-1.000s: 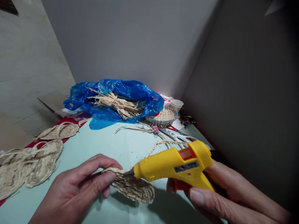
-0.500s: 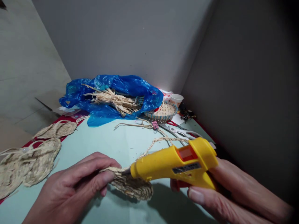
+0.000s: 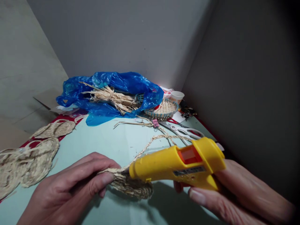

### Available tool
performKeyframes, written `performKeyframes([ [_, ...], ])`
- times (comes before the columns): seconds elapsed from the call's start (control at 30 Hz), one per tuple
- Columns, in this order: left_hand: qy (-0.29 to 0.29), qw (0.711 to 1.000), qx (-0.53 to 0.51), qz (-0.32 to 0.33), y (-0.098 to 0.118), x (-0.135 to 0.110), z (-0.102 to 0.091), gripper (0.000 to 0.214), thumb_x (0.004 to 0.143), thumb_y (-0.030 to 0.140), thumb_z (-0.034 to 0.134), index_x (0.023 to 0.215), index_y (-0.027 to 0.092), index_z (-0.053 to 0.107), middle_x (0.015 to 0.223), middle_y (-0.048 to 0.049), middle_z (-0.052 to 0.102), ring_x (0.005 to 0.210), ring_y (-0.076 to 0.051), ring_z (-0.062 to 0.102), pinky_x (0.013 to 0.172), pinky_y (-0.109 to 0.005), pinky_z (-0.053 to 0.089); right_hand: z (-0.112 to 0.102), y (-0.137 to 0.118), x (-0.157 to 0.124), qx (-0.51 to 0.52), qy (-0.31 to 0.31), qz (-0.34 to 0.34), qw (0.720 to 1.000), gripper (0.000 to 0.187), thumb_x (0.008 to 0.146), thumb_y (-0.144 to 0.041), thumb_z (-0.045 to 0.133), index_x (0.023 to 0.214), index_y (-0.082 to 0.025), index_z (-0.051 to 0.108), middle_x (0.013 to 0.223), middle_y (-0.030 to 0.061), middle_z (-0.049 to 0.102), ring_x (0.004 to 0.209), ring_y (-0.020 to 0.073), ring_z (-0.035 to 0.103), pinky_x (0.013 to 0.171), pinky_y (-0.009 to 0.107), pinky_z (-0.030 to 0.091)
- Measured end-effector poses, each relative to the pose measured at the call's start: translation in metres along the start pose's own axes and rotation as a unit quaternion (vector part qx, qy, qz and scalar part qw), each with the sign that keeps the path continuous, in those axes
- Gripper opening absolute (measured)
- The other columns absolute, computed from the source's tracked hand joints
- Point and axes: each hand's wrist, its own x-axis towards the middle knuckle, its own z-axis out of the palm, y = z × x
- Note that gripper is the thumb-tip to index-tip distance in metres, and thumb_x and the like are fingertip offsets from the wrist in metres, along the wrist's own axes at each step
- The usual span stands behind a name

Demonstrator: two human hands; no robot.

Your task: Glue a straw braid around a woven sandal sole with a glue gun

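My left hand [image 3: 79,184] pinches the left end of a coiled piece of braided straw [image 3: 134,187], thumb on the near side. In my right hand [image 3: 225,193] is a yellow hot glue gun [image 3: 164,162], its body pointing left, with fingers at the trigger under it. The dark nozzle touches or nearly touches the straw piece close to my left fingertips; whether glue is coming out cannot be seen. From the piece a loose straw braid [image 3: 152,140] runs up and right behind the glue gun, over the pale green table covering [image 3: 122,137].
Woven straw soles [image 3: 37,165] lie at the left. At the back, a blue plastic bag [image 3: 124,81] holds a straw bundle [image 3: 114,98]. A small basket [image 3: 164,109], a paper cup [image 3: 177,95], scissors [image 3: 180,129] and a pink clip [image 3: 155,123] are at the back right. Grey walls [image 3: 131,37] rise behind.
The glue gun has shifted very slightly, its rear end a little further right. My left hand keeps its pinch on the straw piece. The whole view has tilted a little.
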Motion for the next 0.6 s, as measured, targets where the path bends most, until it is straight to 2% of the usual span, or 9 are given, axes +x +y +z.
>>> performKeyframes([
  [0.1,0.005,1.0,-0.001,0.01,0.001,0.002,0.0,0.009,0.077,0.032,0.073,0.08,0.039,0.078,0.082,0.0058,0.072,0.069,-0.014,0.067,0.062,-0.015,0.052,-0.002,-0.001,0.005,0.025,-0.003,-0.039,0.999,0.034,0.09,-0.047,0.064,0.124,-0.053,0.062,0.07,-0.0101,0.074,0.049,0.0155,0.068,0.036,0.016,0.052],
  [0.2,0.008,1.0,-0.012,-0.005,0.002,0.004,0.0,0.006,0.077,0.035,0.073,0.078,0.038,0.078,0.083,0.0045,0.073,0.066,-0.014,0.066,0.057,-0.016,0.052,-0.002,-0.003,0.008,0.043,-0.015,-0.065,0.997,0.032,0.094,-0.04,0.062,0.124,-0.052,0.061,0.071,-0.0113,0.075,0.05,0.0145,0.069,0.037,0.016,0.052],
  [0.43,0.027,0.999,0.018,-0.024,0.0,0.004,-0.002,0.004,0.074,0.038,0.076,0.076,0.037,0.079,0.084,0.0057,0.073,0.076,-0.015,0.067,0.069,-0.016,0.052,0.002,0.004,0.001,-0.006,0.001,-0.065,0.998,0.033,0.093,-0.051,0.058,0.126,-0.044,0.061,0.077,-0.0077,0.074,0.057,0.0155,0.07,0.043,0.016,0.056],
  [0.6,0.037,0.998,0.04,-0.036,-0.001,0.004,-0.004,0.011,0.072,0.047,0.077,0.075,0.037,0.079,0.085,0.0056,0.074,0.073,-0.015,0.068,0.065,-0.017,0.052,-0.004,-0.006,0.001,0.029,-0.023,-0.028,0.999,0.033,0.093,-0.043,0.062,0.125,-0.048,0.059,0.084,-0.0093,0.075,0.067,0.0157,0.072,0.052,0.015,0.058],
])
